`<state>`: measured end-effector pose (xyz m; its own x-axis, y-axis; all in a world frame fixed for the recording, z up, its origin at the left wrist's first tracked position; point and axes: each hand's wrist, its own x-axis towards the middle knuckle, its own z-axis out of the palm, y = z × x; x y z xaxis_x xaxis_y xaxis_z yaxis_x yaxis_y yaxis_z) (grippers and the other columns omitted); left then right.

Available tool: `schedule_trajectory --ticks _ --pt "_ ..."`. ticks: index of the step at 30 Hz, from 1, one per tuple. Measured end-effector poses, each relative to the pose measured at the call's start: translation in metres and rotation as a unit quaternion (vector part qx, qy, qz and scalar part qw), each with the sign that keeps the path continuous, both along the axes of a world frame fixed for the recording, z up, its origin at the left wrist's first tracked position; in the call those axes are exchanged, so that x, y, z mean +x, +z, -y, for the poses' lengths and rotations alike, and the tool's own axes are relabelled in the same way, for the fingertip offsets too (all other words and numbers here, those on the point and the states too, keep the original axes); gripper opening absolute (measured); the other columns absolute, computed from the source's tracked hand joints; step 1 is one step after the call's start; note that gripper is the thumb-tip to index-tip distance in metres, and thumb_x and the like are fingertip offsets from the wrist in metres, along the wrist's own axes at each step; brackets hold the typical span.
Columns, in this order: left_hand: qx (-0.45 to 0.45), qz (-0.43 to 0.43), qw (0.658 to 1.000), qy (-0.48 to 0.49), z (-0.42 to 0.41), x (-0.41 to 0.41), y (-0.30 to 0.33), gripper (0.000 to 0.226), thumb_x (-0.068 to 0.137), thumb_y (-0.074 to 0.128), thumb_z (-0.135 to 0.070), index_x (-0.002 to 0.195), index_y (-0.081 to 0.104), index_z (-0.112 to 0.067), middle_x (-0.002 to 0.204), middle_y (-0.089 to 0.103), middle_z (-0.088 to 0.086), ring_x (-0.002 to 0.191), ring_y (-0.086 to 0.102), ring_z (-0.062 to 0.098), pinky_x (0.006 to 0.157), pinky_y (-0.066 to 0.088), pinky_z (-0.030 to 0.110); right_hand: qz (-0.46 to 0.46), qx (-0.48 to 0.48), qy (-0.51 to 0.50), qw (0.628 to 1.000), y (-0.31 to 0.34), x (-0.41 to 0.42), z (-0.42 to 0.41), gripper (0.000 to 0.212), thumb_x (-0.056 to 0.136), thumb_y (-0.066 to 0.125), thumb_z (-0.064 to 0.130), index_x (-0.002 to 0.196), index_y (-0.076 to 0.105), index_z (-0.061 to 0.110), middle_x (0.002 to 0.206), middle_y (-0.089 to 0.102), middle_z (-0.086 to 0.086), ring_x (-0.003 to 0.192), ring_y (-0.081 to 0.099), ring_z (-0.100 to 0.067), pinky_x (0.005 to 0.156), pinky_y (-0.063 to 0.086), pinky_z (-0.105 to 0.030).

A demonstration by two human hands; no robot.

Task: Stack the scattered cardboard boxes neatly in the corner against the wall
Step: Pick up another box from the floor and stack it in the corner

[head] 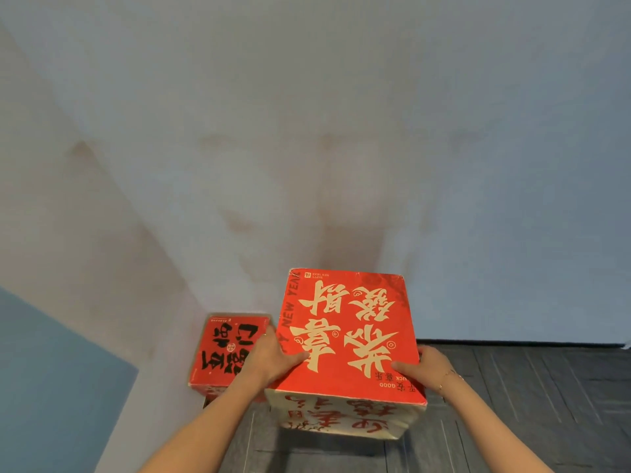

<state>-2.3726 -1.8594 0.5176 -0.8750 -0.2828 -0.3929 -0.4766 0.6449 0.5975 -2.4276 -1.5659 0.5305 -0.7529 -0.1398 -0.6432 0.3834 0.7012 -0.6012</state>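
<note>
A large red cardboard box [348,336] with cream lettering on its top is held up in front of me, close to the wall. My left hand [273,358] grips its left side, thumb over the top edge. My right hand [426,368] grips its right side, thumb lying on the top. A second red box [223,353] with black lettering sits lower, in the corner to the left, partly hidden behind my left hand and forearm. What it rests on is hidden.
A pale wall [341,148] fills the view ahead, meeting a second wall [68,268] on the left at the corner. Dark grey carpet tiles [529,404] cover the floor to the right and below.
</note>
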Motion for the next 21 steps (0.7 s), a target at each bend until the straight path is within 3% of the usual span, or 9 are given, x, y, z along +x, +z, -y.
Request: schedule_trajectory --ticks 4,9,14,17,19,21 --pt "-0.001 0.021 1.0 -0.021 0.023 -0.028 -0.016 0.058 0.072 0.078 -0.044 0.107 0.039 -0.019 0.116 0.063 0.001 0.105 0.062 0.017 0.087 0.053 0.029 0.011 0.018 -0.018 1.0 -0.021 -0.022 0.025 0.048 0.077 0.073 0.037 0.117 0.056 0.015 0.116 0.066 -0.005 0.094 0.064 -0.017 0.082 0.051 -0.029" --pt "0.013 0.023 0.999 -0.029 0.048 -0.061 -0.036 0.06 0.072 0.079 -0.042 0.113 0.043 -0.016 0.111 0.06 -0.002 0.108 0.06 0.02 0.087 0.05 0.031 0.014 0.027 -0.023 0.999 -0.046 -0.049 0.052 0.051 0.078 0.072 0.039 0.119 0.056 0.014 0.117 0.066 -0.006 0.103 0.064 -0.021 0.08 0.05 -0.028" --pt "-0.013 0.03 0.999 -0.022 0.063 -0.078 -0.066 0.064 0.067 0.08 -0.051 0.104 0.035 -0.023 0.09 0.048 -0.014 0.09 0.056 0.013 0.079 0.052 0.032 0.016 0.032 -0.032 0.999 -0.075 -0.07 0.065 0.053 0.077 0.072 0.041 0.121 0.054 0.016 0.119 0.064 -0.005 0.106 0.063 -0.023 0.085 0.051 -0.033" --pt "-0.032 0.036 0.999 -0.024 0.062 -0.087 -0.087 0.06 0.067 0.079 -0.051 0.1 0.037 -0.024 0.081 0.044 -0.02 0.082 0.052 0.01 0.07 0.047 0.026 0.016 0.04 -0.031 0.999 -0.099 -0.079 0.067 0.04 0.078 0.072 0.039 0.108 0.052 0.022 0.105 0.064 -0.001 0.089 0.061 -0.015 0.067 0.049 -0.021" --pt "-0.042 0.047 0.998 -0.019 0.062 -0.095 -0.11 0.062 0.063 0.079 -0.057 0.1 0.043 -0.023 0.088 0.051 -0.013 0.087 0.055 0.011 0.074 0.049 0.027 0.028 0.041 -0.042 0.998 -0.122 -0.086 0.068 0.037 0.08 0.07 0.035 0.107 0.052 0.018 0.103 0.063 0.0 0.078 0.057 -0.009 0.059 0.045 -0.018" --pt "-0.063 0.063 0.996 -0.007 0.061 -0.103 -0.139 0.076 0.058 0.077 -0.065 0.11 0.046 -0.02 0.105 0.052 -0.004 0.098 0.055 0.015 0.081 0.05 0.029 0.038 0.044 -0.045 0.997 -0.15 -0.094 0.067 0.05 0.079 0.072 0.037 0.119 0.052 0.015 0.11 0.064 -0.003 0.087 0.061 -0.014 0.07 0.051 -0.023"
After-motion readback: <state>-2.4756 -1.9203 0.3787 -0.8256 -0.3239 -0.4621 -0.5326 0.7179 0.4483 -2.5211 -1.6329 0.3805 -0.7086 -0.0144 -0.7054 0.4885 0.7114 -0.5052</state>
